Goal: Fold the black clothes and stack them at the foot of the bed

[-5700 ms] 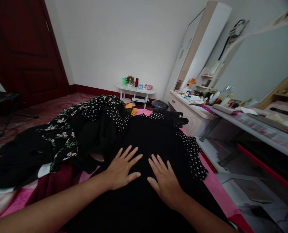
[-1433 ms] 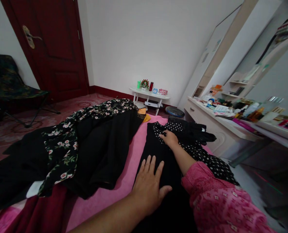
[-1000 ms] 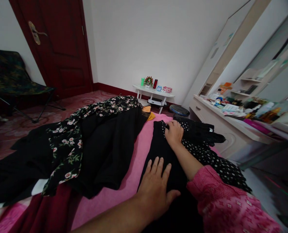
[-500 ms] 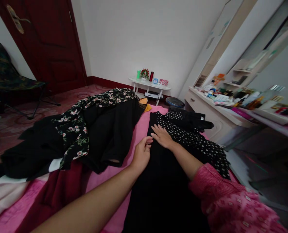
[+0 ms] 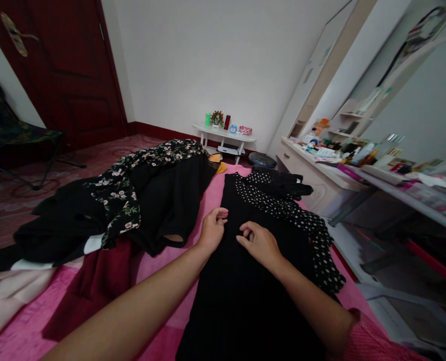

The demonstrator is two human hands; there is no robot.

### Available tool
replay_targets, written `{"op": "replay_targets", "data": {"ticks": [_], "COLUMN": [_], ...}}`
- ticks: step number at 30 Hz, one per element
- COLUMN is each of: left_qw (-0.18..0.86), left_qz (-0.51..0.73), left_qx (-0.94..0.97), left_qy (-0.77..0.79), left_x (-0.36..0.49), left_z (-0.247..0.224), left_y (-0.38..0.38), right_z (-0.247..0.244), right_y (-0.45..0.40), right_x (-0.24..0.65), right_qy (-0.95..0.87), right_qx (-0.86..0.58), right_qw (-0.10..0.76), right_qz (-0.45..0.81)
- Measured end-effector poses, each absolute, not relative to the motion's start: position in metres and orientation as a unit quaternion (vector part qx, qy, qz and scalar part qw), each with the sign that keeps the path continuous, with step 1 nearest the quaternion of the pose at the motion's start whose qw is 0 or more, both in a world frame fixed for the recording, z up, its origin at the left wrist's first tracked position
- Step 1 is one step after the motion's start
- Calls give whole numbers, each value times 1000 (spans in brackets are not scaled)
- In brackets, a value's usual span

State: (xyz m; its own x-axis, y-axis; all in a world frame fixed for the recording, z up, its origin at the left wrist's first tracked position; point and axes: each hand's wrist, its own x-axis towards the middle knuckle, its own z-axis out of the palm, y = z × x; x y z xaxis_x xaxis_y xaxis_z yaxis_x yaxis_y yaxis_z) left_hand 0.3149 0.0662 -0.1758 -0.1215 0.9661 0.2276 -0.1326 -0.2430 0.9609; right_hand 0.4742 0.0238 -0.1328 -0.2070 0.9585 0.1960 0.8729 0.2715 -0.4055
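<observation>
A black dress (image 5: 253,301) with a polka-dot sleeve (image 5: 292,210) on its right side is spread over a pink sheet. At the dress's left edge is my left hand (image 5: 213,229), its fingers loosely bent and slightly apart, with no cloth visible in them. My right hand (image 5: 261,244) is over the middle of the dress, fingers curled and thumb apart, holding nothing visible. Whether either hand's underside touches the cloth is hard to see. Left of my hands lies a heap of dark clothes, including a black floral garment (image 5: 119,200) and a dark red garment (image 5: 98,286).
A pink sheet (image 5: 158,286) runs beneath the clothes. To the right stands a dresser (image 5: 301,175) crowded with bottles. A small white table (image 5: 223,133) is by the far wall, a folding chair (image 5: 23,133) by the red door (image 5: 60,70).
My right hand has lifted from its flat, spread pose on the upper dress and drawn back nearer, fingers curling. My left hand stays by the left edge. The view has turned slightly right.
</observation>
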Motion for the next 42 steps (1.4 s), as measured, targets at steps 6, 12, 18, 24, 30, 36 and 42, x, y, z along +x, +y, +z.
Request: {"op": "replay_targets", "data": {"ticks": [6, 12, 18, 24, 30, 36, 42], "left_qw": [399, 331, 270, 198, 174, 289, 376], "left_qz": [582, 540, 444, 237, 152, 120, 190], "left_qx": [553, 619, 722, 863, 892, 913, 874], "left_qy": [442, 464, 457, 400, 388, 262, 242], "left_x": [314, 310, 312, 294, 267, 264, 287], "left_z": [-172, -167, -163, -156, -143, -124, -95], "left_y": [64, 60, 53, 26, -51, -103, -55], "right_z": [-128, -123, -125, -112, -110, -100, -103], "right_y": [31, 27, 17, -9, -49, -16, 44], "right_x": [463, 480, 487, 484, 486, 543, 657], "right_qy": [-781, -754, -756, -800, -868, -822, -580], "right_qx": [-604, -643, -644, -592, -481, -541, -760], "right_qw": [135, 125, 100, 80, 97, 179, 249], "right_qz": [82, 52, 59, 57, 77, 19, -156]}}
